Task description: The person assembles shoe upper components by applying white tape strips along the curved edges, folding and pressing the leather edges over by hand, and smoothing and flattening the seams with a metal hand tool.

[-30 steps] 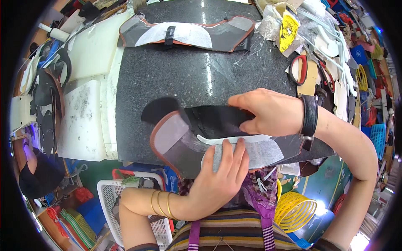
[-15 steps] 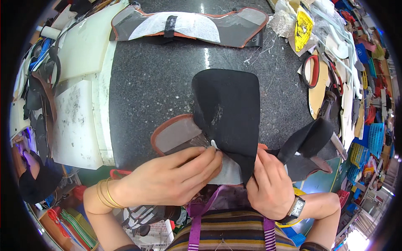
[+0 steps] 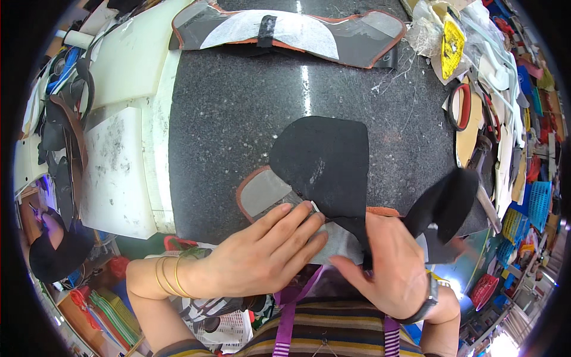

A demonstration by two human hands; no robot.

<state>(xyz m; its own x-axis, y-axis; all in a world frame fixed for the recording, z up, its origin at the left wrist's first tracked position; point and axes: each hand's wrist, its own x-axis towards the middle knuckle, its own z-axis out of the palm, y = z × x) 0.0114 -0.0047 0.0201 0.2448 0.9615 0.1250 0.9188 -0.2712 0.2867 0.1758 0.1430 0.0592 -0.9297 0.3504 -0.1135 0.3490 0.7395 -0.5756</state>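
Observation:
A flat shoe upper (image 3: 266, 191), grey with reddish-brown edging, lies at the table's near edge. A black fabric flap (image 3: 321, 169) stands up from its middle, and another black flap (image 3: 443, 205) curls over at its right end. Flat on the upper, beside the flap's lower left edge, my left hand (image 3: 262, 253) rests with its fingers stretched out. A small white bit (image 3: 315, 206) shows at its fingertips. My right hand (image 3: 389, 265) presses at the flap's lower right edge, thumb spread away from the fingers; it is slightly blurred and its fingertips are partly hidden.
A second upper (image 3: 297, 35) with a white panel lies at the far side of the dark stone table (image 3: 220, 131). White boards (image 3: 116, 172) line the left. Red-handled scissors (image 3: 459, 107), a yellow piece (image 3: 452, 49) and scraps crowd the right.
My left fingers have flattened out from a pinch. My right hand has opened its thumb and turned over the flap's edge. The black flap leans lower, and the view has shifted slightly.

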